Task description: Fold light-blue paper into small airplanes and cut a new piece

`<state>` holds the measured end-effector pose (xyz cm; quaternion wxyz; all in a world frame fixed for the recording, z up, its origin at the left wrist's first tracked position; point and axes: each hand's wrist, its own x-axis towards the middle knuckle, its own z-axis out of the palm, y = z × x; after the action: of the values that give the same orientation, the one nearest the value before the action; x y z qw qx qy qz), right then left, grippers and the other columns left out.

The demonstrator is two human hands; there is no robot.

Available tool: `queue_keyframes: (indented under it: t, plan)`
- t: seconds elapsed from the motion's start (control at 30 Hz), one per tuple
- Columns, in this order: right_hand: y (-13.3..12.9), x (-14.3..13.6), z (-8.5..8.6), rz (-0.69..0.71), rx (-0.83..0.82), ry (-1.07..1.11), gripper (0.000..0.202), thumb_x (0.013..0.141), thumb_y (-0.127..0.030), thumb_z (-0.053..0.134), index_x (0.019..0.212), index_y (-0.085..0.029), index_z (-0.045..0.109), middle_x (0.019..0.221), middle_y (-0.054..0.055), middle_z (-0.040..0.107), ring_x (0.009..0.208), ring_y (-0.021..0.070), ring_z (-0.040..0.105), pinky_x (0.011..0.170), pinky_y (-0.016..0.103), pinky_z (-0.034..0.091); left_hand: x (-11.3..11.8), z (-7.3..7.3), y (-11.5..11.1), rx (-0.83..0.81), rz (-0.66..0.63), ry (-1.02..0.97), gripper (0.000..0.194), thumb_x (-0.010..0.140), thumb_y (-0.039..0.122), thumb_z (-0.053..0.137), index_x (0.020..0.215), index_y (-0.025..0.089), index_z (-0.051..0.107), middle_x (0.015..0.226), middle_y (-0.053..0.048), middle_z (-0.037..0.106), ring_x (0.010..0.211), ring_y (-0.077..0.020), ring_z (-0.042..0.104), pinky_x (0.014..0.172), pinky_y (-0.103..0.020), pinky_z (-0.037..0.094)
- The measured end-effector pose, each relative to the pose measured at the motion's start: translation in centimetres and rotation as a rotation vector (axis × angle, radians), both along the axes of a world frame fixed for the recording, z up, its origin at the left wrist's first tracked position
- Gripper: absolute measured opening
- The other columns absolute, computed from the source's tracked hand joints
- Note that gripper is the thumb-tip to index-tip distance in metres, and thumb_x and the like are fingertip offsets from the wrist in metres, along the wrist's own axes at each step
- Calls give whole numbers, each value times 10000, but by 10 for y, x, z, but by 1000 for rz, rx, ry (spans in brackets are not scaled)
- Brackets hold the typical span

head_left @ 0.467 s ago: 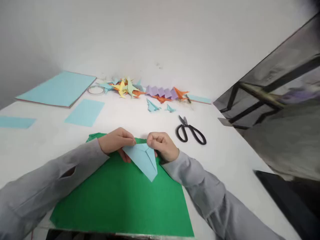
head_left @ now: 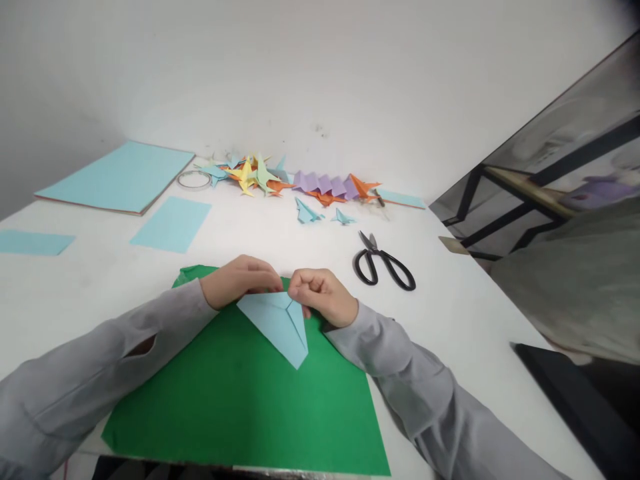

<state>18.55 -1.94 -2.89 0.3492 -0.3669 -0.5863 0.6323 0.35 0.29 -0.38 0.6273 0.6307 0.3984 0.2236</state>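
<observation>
A folded light-blue paper [head_left: 275, 323] with creased flaps tapers toward its lower right over a green mat [head_left: 250, 407]. At its top edge, my right hand [head_left: 325, 293] is closed, thumb and index finger pinching the paper close to where the creases meet. My left hand [head_left: 243, 280] is bent over the same top edge, its fingertips meeting the paper beside my right fingers. Part of the left fingers is hidden behind the edge. Black-handled scissors [head_left: 383, 260] lie with blades parted, to the right beyond my right hand.
Against the wall sit several colourful origami figures [head_left: 260, 175] and a purple pleated paper [head_left: 323, 183]. Two small blue folded pieces [head_left: 307, 212] lie in front. Blue sheets [head_left: 173, 223] and a large paper stack [head_left: 120, 175] are at left, near a round ring [head_left: 194, 179]. Dark shelving [head_left: 520, 193] stands at right.
My left hand has slid right along the top edge, from the paper's upper left toward my right hand. The paper has shifted slightly left and down.
</observation>
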Motion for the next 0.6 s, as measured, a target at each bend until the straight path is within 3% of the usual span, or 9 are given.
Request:
queue_keyframes:
  t: [0.13, 0.33, 0.6]
  plan:
    - [-1, -3, 1, 52, -7, -32, 286, 661, -394, 662, 624, -133, 550, 382, -49, 526, 327, 60, 459, 335, 159, 322, 4, -7, -5, 112, -148, 100, 247, 663, 333, 598, 584, 98, 600, 458, 50, 382, 455, -55, 299, 430, -209, 211]
    - [1, 1, -2, 24, -31, -1, 348, 736, -470, 568, 628, -140, 545, 439, -6, 595, 352, 79, 498, 366, 182, 374, 2, -7, -5, 122, -166, 87, 221, 669, 296, 581, 559, 104, 585, 448, 55, 374, 443, -54, 292, 430, -214, 209]
    - [-4, -1, 2, 60, 51, -129, 280, 685, -399, 636, 649, -138, 540, 450, -26, 566, 377, 65, 479, 400, 181, 380, 4, -9, -7, 137, -158, 126, 235, 655, 322, 598, 581, 100, 606, 455, 48, 406, 447, -53, 301, 428, -208, 221]
